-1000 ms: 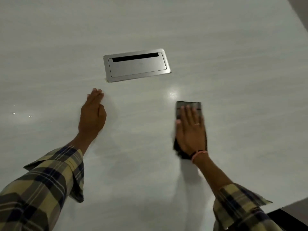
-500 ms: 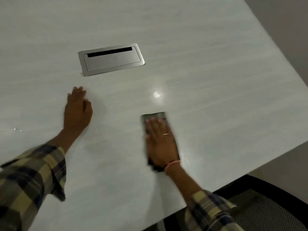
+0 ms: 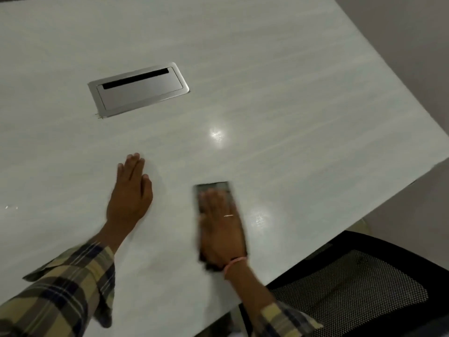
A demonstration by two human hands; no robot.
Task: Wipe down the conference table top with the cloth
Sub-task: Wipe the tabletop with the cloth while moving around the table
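Right hand (image 3: 222,229) flat on dark folded cloth (image 3: 213,187); left hand (image 3: 130,198) flat on glossy tabletop (image 3: 291,105)

Right hand (image 3: 220,227) slid cloth (image 3: 213,187) nearer table edge (image 3: 340,229).

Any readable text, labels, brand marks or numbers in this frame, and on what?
None can be read. The metal cable box lid, the table top, the dark cloth under the right hand, the plaid sleeves and the mesh chair show no print.
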